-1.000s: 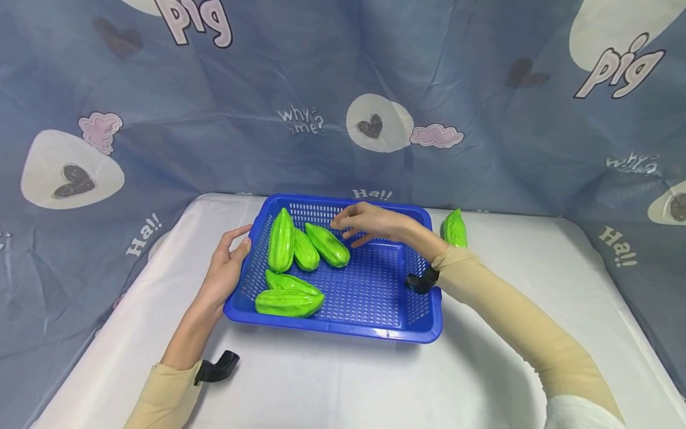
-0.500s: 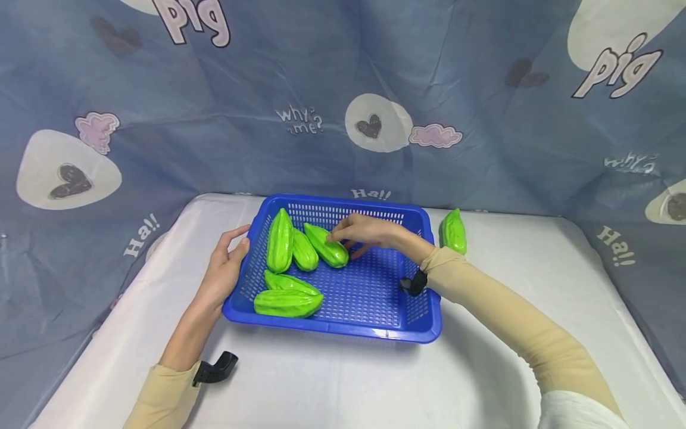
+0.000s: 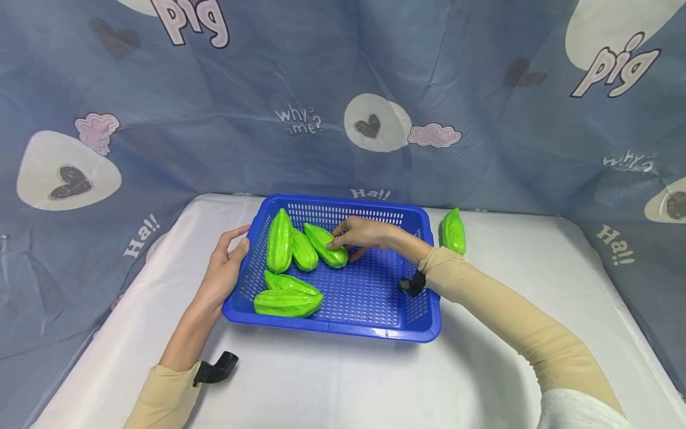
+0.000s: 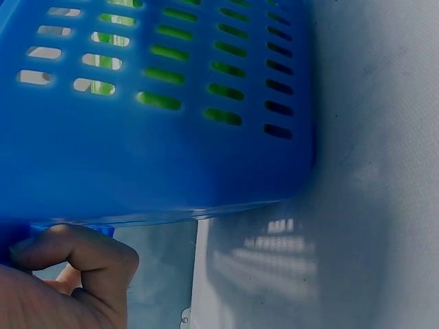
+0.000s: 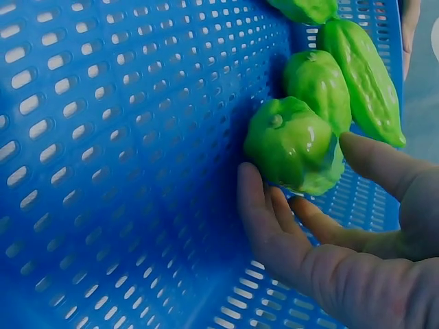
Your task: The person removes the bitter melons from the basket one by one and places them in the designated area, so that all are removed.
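A blue perforated plastic basket (image 3: 364,292) holds several ridged green bitter melons. My left hand (image 3: 224,265) grips its left rim, thumb on top; in the left wrist view the curled fingers (image 4: 103,260) show below the basket wall. Inside, my right hand (image 3: 367,232) has thumb and fingers around the near end of one bitter melon (image 3: 323,241). The right wrist view shows the thumb at one side of this bitter melon (image 5: 288,140) and the fingertips against the other. Two more bitter melons, the left one (image 3: 280,241) and a smaller one (image 3: 305,250), lie beside it.
Toward the basket's front left lie two further bitter melons, one in front (image 3: 289,302) partly covering the other (image 3: 289,281). Outside, past the right rim, a bitter melon (image 3: 454,232) rests on the white table (image 3: 525,262). A printed blue curtain (image 3: 321,161) hangs behind.
My right hand has moved down and slightly left onto the bitter melon, and its thumb and fingers have closed around it. The left hand and the basket stay in place.
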### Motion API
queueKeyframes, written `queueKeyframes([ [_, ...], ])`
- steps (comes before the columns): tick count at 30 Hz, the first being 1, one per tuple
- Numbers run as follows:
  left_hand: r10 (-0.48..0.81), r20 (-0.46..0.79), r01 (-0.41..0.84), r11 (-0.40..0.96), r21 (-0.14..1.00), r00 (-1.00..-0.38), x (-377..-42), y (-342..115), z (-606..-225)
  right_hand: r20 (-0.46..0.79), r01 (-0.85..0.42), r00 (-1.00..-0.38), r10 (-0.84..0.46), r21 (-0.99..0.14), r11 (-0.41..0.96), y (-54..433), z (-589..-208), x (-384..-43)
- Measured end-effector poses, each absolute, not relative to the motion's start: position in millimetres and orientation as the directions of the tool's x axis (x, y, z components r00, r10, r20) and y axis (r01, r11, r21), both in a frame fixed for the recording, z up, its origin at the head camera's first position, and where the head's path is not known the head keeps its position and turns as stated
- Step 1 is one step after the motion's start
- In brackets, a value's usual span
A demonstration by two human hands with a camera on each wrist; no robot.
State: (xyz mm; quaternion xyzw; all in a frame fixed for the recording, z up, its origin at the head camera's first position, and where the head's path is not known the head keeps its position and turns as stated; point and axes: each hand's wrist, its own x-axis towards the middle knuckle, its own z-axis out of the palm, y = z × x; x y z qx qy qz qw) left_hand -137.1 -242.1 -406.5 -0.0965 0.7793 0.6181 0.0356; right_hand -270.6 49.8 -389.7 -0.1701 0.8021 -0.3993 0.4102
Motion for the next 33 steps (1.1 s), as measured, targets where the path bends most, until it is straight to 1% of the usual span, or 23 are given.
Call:
queueKeyframes([
  [5, -0.110, -0.179, -0.200, 0.229, 0.953, -0.978, -136.7, -241.8, -406.2, -0.516, 0.034, -0.606, -0.605, -0.777, 0.629, 48.9, -390.1, -269.2],
  [20, -0.103, -0.171, -0.189, 0.206, 0.960, -0.980, -136.4, -241.1, -405.5, -0.522, 0.028, -0.599, -0.608, -0.772, 0.635, 50.0, -387.2, -268.9],
  [25, -0.109, -0.170, -0.191, 0.229, 0.954, -0.979, -136.4, -240.5, -405.7, -0.512, 0.034, -0.596, -0.619, -0.786, 0.617, 51.9, -385.9, -268.6],
  [33, -0.112, -0.173, -0.195, 0.232, 0.953, -0.979, -135.7, -240.9, -405.4, -0.490, -0.014, -0.607, -0.626, -0.781, 0.625, 54.1, -380.7, -266.3],
])
